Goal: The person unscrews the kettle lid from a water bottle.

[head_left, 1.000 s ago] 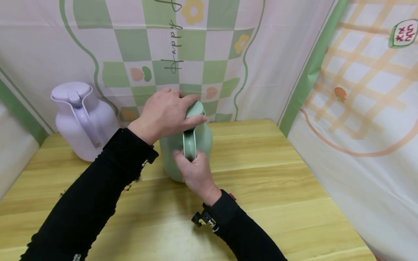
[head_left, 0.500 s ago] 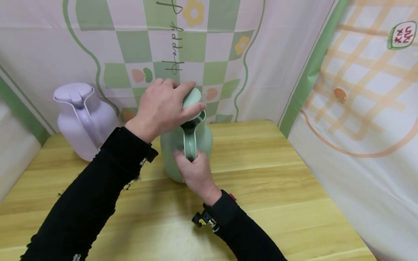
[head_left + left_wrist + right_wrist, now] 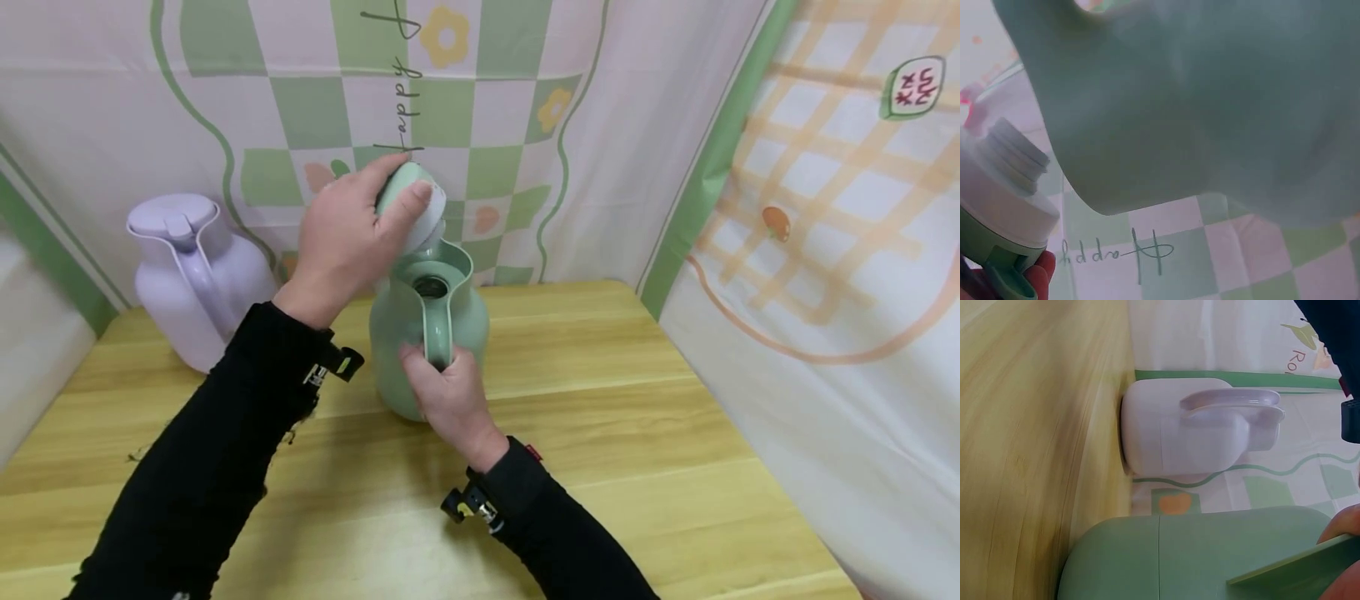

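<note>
A green jug (image 3: 392, 337) is found upright on the wooden table (image 3: 615, 467), near the centre of the head view. Its uncovered mouth (image 3: 431, 287) is seen at the top, dark inside; whether any liquid is contained cannot be told.

The jug's handle (image 3: 437, 329), turned toward the lower edge of the frame, is gripped by the right hand (image 3: 452, 398), with the thumb laid along its near side. The body is thereby kept steady, it is judged, and the handle is presumably faced this way for easy reach.

The lid (image 3: 427, 227) is held in the left hand (image 3: 347, 223), above and slightly left of the mouth and apart from it. It is pinched at its rim, with the thumb on the near side, and is tilted so that its white underside is turned toward the right of the frame. In the left wrist view a ridged white plug (image 3: 1017, 157) is shown projecting from that underside; it is likely held by the rim so that the plug is left untouched.

A purple jug (image 3: 168, 279), its lid in place, is stood at the left of the frame, before the printed cloth (image 3: 517, 117).
</note>
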`<state>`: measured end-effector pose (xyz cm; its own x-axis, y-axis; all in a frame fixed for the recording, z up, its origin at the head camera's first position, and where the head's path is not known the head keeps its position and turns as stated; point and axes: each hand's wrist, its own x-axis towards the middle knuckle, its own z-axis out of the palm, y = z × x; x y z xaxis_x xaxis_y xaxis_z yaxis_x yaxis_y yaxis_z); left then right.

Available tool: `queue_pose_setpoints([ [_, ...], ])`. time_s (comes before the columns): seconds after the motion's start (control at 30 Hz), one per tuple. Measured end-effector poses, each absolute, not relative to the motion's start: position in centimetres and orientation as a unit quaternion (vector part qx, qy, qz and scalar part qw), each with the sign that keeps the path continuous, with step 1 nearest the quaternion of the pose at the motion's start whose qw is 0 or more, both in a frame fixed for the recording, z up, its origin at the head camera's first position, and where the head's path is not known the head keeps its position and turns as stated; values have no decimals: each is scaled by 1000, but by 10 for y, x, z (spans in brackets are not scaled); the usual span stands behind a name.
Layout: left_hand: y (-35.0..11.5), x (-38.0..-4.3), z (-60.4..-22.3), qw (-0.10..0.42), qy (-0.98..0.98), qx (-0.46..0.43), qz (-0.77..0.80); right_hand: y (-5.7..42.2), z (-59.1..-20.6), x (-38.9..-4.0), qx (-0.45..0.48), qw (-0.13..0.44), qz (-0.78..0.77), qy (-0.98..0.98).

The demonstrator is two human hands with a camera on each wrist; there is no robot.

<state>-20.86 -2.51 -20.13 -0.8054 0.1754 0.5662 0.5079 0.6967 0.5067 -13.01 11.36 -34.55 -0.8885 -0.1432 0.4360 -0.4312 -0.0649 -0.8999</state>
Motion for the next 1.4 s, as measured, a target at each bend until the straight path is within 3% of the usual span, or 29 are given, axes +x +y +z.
queue_pose_setpoints([
  [0.33, -44, -213, -219, 179, -729, -157, -642, 116, -347, -136, 183, 96, 703, -680],
  [0.6, -59, -215, -251, 66, -554, -70, -827, 123, -346, -147, 152, 101, 691, -699],
  [1.03, -69, -231, -328, -123, -365, 86, -919, 144, -349, -170, 141, 140, 663, -721],
  [1.4, -59, -238, -376, -148, -377, 126, -906, 160, -347, -182, 123, 154, 655, -729],
])
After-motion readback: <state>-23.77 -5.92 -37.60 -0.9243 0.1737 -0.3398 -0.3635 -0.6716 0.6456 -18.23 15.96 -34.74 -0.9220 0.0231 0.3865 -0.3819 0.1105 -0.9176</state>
